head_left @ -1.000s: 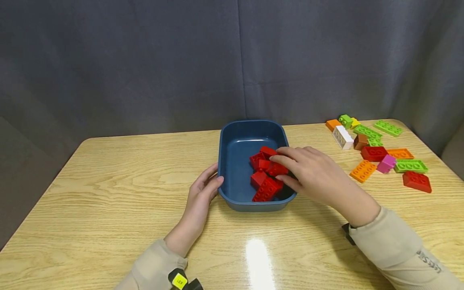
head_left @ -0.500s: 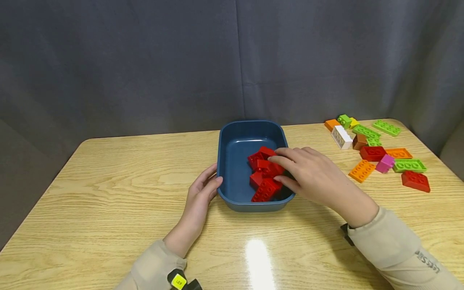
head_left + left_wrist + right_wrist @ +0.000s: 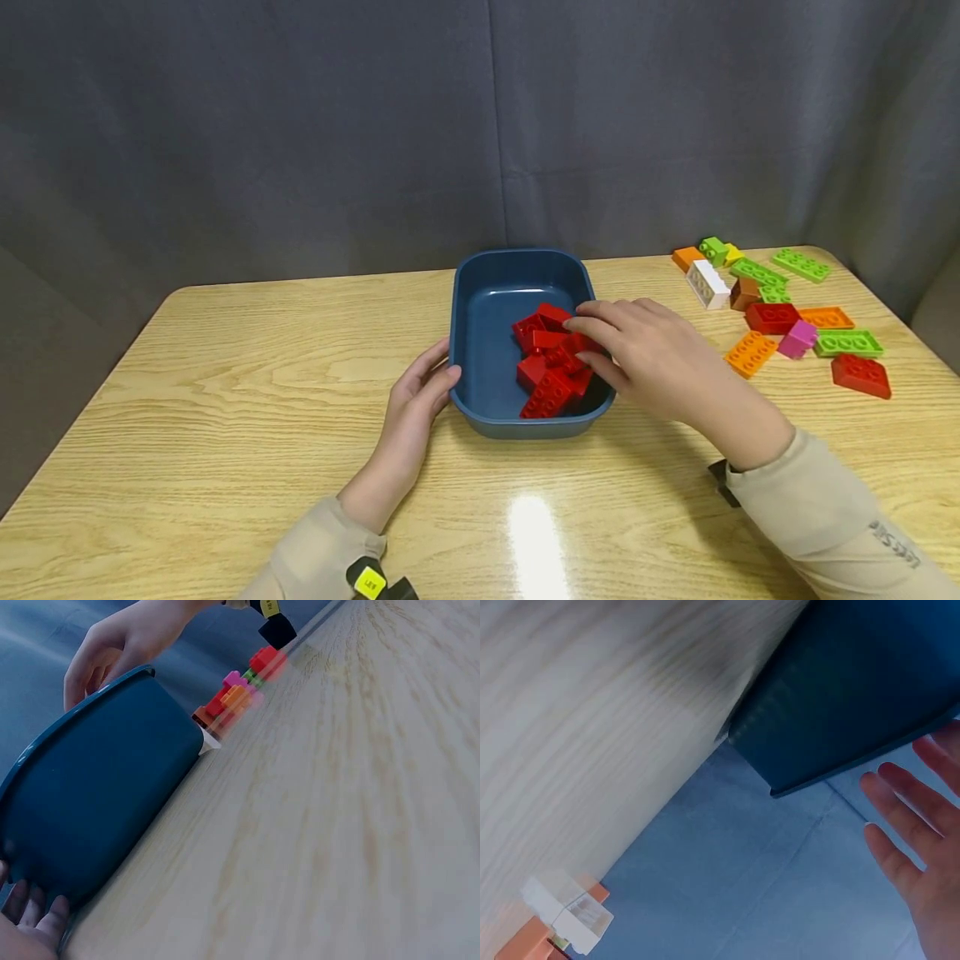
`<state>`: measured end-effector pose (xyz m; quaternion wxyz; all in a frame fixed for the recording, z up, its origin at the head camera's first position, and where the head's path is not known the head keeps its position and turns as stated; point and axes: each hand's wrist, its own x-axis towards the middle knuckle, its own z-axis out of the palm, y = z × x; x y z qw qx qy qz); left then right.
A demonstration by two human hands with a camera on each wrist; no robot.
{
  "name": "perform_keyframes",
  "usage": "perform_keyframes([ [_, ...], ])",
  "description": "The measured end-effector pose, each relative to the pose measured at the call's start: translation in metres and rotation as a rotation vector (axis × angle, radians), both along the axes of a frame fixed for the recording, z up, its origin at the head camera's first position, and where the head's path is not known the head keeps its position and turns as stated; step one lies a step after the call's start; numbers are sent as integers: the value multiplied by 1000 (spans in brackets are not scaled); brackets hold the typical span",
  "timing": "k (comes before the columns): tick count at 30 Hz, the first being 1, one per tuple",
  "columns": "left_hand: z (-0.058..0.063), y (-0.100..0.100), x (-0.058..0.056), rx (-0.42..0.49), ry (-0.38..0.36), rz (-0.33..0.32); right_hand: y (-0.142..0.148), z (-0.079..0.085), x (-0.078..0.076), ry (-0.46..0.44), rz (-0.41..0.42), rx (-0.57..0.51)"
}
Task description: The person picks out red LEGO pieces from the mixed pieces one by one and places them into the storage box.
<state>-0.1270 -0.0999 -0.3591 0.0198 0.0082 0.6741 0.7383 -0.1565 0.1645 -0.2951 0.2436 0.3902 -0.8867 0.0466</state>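
Note:
A blue bin (image 3: 480, 350) stands mid-table, with red toy bricks (image 3: 551, 387) piled in its right half. My left hand (image 3: 420, 396) holds the bin's left side, its thumb at the rim and its fingers against the outer wall. In the left wrist view those fingers (image 3: 34, 915) touch the wall low down. My right hand (image 3: 645, 354) reaches over the right rim, fingertips and thumb spread apart beside the red bricks; red shows between them. The far side of its fingers is hidden from the head view.
Loose bricks lie at the table's right: a white brick (image 3: 707, 284), an orange brick (image 3: 752, 354), a purple brick (image 3: 798, 340), a green plate (image 3: 850, 343) and a red sloped brick (image 3: 862, 376), among others. A dark curtain (image 3: 337, 142) hangs behind the table.
My right hand first lowers a red brick onto the pile, then its fingers draw slightly back to the right, leaving that brick among the others. The left hand and bin stay nearly still.

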Motion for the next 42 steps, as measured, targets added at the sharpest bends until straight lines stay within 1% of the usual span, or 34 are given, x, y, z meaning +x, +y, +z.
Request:
perform_keyframes([
  [7, -1, 0, 0, 0, 2, 1, 7, 6, -1, -15, -54, -15],
  [15, 0, 0, 0, -5, 8, -2, 19, 8, -6, -41, -108, -35],
  [20, -1, -1, 0, -9, 9, -3, 28, 11, -9, -52, -137, -38],
  [26, -1, 0, -1, -9, 8, -2, 43, 14, -11, -77, -195, -58],
  [29, -1, -1, 0, -11, 9, -2, 51, 14, -14, -104, -225, -66],
  [33, -1, -1, 0, -9, 5, -1, 60, 14, -17, -160, -266, -64],
  [39, -1, -1, -1, -1, 6, 0, 74, 14, -21, -278, -376, -49],
  [42, -1, 0, -1, 4, 8, -2, 83, 15, -22, -296, -415, -64],
])
